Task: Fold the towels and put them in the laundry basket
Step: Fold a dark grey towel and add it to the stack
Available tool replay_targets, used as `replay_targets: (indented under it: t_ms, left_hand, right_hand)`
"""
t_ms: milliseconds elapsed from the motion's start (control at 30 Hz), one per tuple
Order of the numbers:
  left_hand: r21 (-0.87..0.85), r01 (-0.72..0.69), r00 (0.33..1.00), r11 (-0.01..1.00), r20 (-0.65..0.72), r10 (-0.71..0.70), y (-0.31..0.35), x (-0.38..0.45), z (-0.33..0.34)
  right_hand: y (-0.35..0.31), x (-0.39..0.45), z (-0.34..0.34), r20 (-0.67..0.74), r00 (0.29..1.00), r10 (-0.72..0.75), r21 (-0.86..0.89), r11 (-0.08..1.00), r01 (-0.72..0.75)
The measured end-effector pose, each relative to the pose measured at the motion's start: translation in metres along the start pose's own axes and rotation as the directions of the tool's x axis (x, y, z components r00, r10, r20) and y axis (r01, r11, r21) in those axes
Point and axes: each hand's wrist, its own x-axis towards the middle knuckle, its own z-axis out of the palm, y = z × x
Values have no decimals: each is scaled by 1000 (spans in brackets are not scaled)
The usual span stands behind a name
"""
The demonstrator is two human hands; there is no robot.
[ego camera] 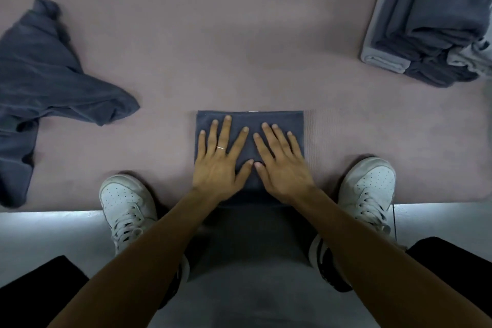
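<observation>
Bare mat (213, 48) ahead; crumpled towel (53, 74) left, folded stack (426, 21) right.

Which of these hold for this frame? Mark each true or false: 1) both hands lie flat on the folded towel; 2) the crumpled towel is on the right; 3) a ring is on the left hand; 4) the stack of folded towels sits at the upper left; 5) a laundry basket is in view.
1) True: the left hand and right hand press flat, fingers spread, on the folded towel.
2) False: the crumpled towel lies on the left of the mat.
3) True: the ring is on a left finger.
4) False: the stack of folded towels is at the upper right.
5) False: no basket shows here.
</observation>
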Motion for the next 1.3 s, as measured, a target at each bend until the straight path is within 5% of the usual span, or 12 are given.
replay_targets:
  t_ms: [367,533,600,667,767,900,1033,1167,1300]
  left_hand:
    - [-34,219,975,975,26,-219,-23,1,-1]
    - [-37,340,940,940,-1,-341,-15,-21,-12]
    - [-71,260,962,963,-61,-264,-2,-41,-16]
    - [-72,21,993,997,-118,-29,10,-66,-13]
    - [1,-156,987,988,-32,156,13,-90,-4]
    - [76,-171,976,982,151,158,2,-88,-5]
    - [33,-206,969,978,143,199,-2,-78,-26]
    - [31,-136,946,990,301,120,4,-69,-47]
    - [-247,-35,989,968,131,70,5,-74,-59]
  right_hand:
    - [16,4,-8,63,976,206,6,978,-207]
    - [-1,-39,-13,136,983,122,17,992,-125]
    - [-10,-58,-13,174,983,56,5,998,-58]
    - [-21,-71,-13,164,986,27,14,999,-29]
    - [-31,-80,-10,161,985,55,25,998,-59]
    - [-34,-80,-13,205,976,69,-14,998,-68]
    - [-30,-77,-18,217,975,54,-23,998,-50]
    - [-26,-73,-18,189,981,31,-37,999,-24]
    - [-27,-66,-31,143,988,50,-62,997,-42]
